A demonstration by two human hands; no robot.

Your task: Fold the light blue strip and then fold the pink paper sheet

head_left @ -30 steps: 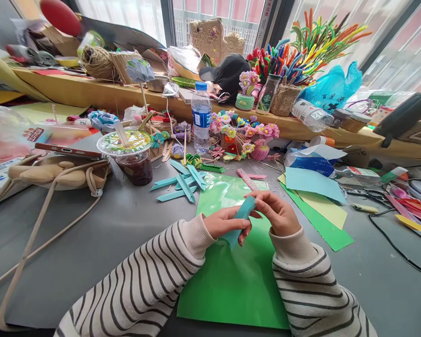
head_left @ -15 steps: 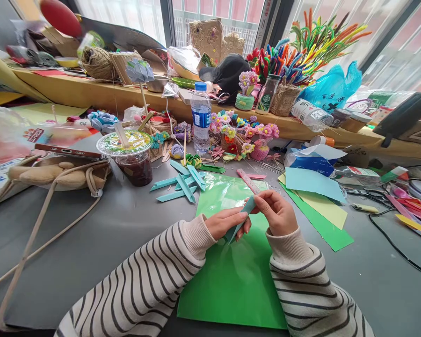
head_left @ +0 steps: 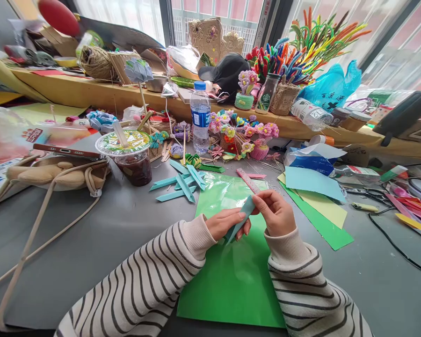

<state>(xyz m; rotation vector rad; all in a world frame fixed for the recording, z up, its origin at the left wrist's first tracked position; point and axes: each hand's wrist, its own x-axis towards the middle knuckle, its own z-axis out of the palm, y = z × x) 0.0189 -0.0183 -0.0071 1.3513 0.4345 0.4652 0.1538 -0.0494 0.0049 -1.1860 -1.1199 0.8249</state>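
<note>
A folded strip of light blue paper [head_left: 241, 220] is held between my two hands, slanting up to the right. My left hand [head_left: 228, 222] grips its lower part, thumb on top and fingers beneath. At the upper end, my right hand [head_left: 275, 210] pinches the strip between thumb and fingers. Under both hands lies a glossy green sheet [head_left: 231, 290]. Just beyond my right hand a pink ruler [head_left: 247, 180] rests on the sheet, its near end hidden by the fingers. Several folded blue paper strips [head_left: 184, 182] are piled at the sheet's far left corner.
Left of the strips stand a lidded cup of dark drink [head_left: 133, 159] and a beige bag [head_left: 56, 175]. A water bottle [head_left: 200, 119] stands behind, beside crocheted flowers [head_left: 245, 131]. Blue paper [head_left: 314, 182], scissors [head_left: 372, 195] and a black cable [head_left: 393, 238] lie to the right.
My right hand has shifted very slightly left with the strip's upper end. Otherwise the hands and the folded paper look almost the same.
</note>
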